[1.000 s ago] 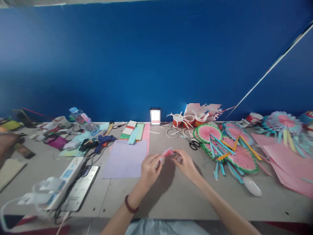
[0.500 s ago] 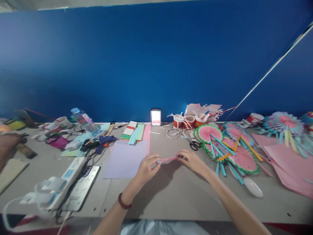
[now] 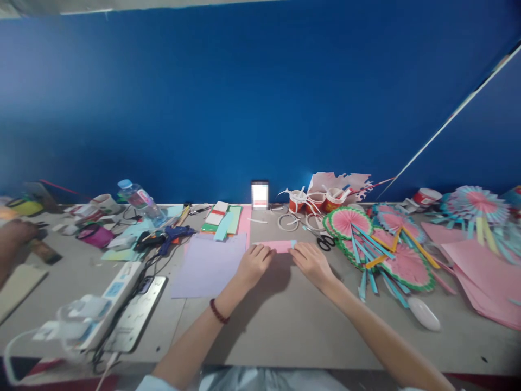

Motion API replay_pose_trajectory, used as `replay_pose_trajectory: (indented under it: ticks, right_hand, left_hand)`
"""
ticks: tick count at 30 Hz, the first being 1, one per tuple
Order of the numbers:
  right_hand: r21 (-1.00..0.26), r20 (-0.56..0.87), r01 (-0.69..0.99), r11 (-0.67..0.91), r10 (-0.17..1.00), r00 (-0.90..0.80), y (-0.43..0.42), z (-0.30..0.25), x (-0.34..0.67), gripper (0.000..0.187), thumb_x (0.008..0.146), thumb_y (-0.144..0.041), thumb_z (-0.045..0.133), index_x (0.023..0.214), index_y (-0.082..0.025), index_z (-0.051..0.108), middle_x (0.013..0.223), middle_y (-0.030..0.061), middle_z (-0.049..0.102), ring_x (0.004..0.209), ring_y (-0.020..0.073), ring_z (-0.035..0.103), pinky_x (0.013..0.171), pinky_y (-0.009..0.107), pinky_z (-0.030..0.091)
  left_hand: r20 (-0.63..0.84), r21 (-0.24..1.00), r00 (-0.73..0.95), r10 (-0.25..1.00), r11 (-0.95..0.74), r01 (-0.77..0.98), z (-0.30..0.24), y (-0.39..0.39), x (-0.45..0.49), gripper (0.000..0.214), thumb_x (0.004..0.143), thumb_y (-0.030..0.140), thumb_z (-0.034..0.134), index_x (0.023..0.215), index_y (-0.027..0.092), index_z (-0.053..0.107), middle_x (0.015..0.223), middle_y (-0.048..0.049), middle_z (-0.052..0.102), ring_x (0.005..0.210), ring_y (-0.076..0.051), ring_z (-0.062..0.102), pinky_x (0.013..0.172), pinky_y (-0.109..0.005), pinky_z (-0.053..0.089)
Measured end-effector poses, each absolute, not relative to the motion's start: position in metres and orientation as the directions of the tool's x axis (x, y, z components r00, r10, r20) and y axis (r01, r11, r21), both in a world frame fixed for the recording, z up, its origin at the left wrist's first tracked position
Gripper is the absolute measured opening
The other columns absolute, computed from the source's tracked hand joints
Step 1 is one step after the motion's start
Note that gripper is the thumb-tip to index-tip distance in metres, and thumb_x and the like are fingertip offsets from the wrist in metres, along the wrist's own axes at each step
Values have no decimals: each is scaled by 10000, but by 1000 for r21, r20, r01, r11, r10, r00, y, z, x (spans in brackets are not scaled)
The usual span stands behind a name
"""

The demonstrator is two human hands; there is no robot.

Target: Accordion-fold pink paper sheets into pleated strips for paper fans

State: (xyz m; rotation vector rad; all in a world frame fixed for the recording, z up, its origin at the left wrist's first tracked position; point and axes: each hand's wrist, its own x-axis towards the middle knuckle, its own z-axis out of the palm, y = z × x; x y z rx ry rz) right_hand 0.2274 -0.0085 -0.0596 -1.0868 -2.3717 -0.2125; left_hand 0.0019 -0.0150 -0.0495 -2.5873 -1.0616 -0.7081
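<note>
A small folded pink paper strip [image 3: 277, 246] with a pale blue end lies flat on the grey table [image 3: 293, 320], just past my fingertips. My left hand [image 3: 253, 264], with a bead bracelet on the wrist, presses its curled fingers on the strip's left end. On the right end rests my right hand [image 3: 311, 262], fingers closed down on the paper. A lilac sheet [image 3: 209, 265] lies just left of my left hand.
Finished pink, green and blue paper fans [image 3: 382, 244] lie at the right, with scissors [image 3: 324, 241], a white spoon-like object [image 3: 424, 313] and pink sheets [image 3: 480, 271]. Red cups [image 3: 313, 201], a bottle [image 3: 138, 200], a glue gun [image 3: 171, 234] and a power strip [image 3: 103, 304] crowd the back and left. Another person's hand [image 3: 12, 239] shows at far left.
The pleated pink paper was fanned in the air, then stretched between both hands, and now it lies flat on the table farther from me with both hands pressing it.
</note>
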Motion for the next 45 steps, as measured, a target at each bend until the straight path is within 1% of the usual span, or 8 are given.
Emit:
replay_pose_trajectory:
  ticks: [4,7,10,14,20,25,30,45]
  right_hand:
    - [-23,489,733,680,647,-585,0,-77,228,238,907,-125,441,1023,-173,642,968,102,655,877,197,568,769,320,427]
    - [-4,462,720,694,640,-614,3,-89,228,247,908,-112,422,1000,-171,644,1003,108,661,929,205,569,808,333,437]
    - [-45,427,708,705,654,-624,2,-95,228,262,908,-98,399,985,-150,643,1005,120,666,949,224,571,830,354,445]
    - [-168,396,708,686,704,-589,1,-99,229,273,894,-80,389,941,-156,647,964,120,674,917,223,589,841,358,461]
    - [-294,371,693,658,747,-552,9,-97,232,217,853,-64,444,861,-158,639,840,78,682,836,184,610,769,297,489]
    - [-580,272,630,516,852,-448,22,-98,234,195,832,-113,495,855,-179,677,852,65,705,852,184,632,811,315,481]
    - [-631,216,645,431,896,-388,33,-104,233,183,814,-156,520,802,-185,701,838,63,705,815,174,644,777,287,484]
    - [-625,52,733,268,951,-304,46,-96,226,165,763,-184,555,793,-182,717,836,65,725,773,179,647,732,276,461]
  left_hand:
    - [539,-128,626,563,-681,721,-72,-5,9,196,912,85,401,959,145,581,821,-67,603,791,-194,571,760,-352,423]
    - [521,-126,625,581,-672,730,-88,-2,14,180,908,89,407,883,140,578,792,-67,585,764,-202,563,730,-353,419]
    - [490,-99,625,607,-674,732,-101,0,15,172,909,99,410,865,138,571,791,-65,580,747,-203,559,666,-330,411]
    - [450,-84,649,614,-694,715,-107,3,13,155,898,90,432,864,137,576,819,-64,602,772,-203,567,685,-329,423]
    - [457,135,565,687,-682,719,-106,5,9,156,895,106,460,920,155,607,830,-55,633,810,-189,589,712,-309,442]
    - [412,374,490,768,-633,678,-100,13,5,179,921,173,454,904,180,632,882,-48,675,843,-178,609,759,-292,447]
    - [295,522,482,825,-562,642,-94,23,1,184,913,212,474,872,204,653,893,-25,683,852,-166,610,771,-265,442]
    - [328,444,510,795,-606,660,-102,28,4,75,844,189,571,835,188,645,830,-40,646,816,-164,593,742,-261,432]
